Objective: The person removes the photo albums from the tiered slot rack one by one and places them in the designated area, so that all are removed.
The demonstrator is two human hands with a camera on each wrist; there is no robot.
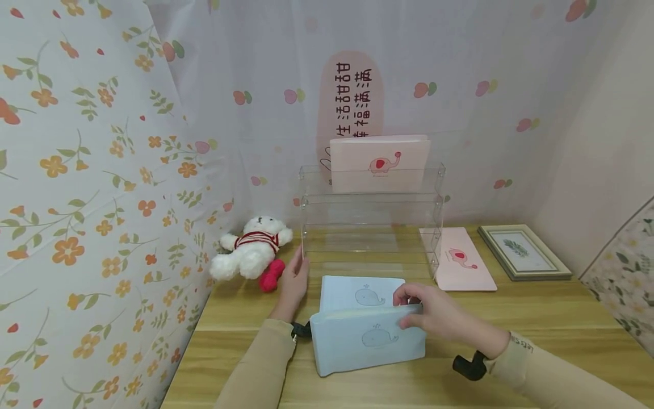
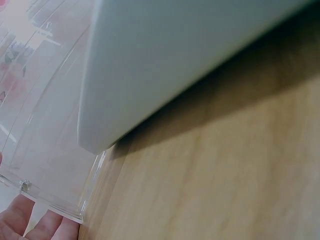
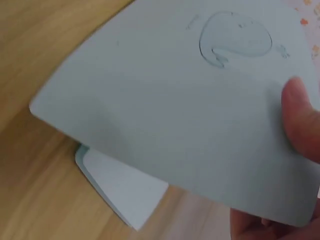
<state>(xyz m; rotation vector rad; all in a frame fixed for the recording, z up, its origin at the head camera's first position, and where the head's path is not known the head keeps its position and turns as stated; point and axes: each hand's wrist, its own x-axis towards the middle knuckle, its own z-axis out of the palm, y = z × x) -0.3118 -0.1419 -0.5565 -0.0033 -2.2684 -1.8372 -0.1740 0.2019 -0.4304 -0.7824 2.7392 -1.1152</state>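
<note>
In the head view my right hand pinches the top right corner of a pale blue notebook with a whale drawing. The thumb lies over its cover and the fingers are behind. A second blue whale notebook lies on the table behind it, partly covered. My left hand grips the lower left side of a clear acrylic rack. Its fingers show outside the rack's edge in the left wrist view, where the blue notebook's corner looms close.
A pink elephant notebook stands in the rack's top tier. Another pink notebook lies right of the rack, beside a picture frame. To the left are a white plush bear and a small red item. Patterned curtains enclose the wooden table.
</note>
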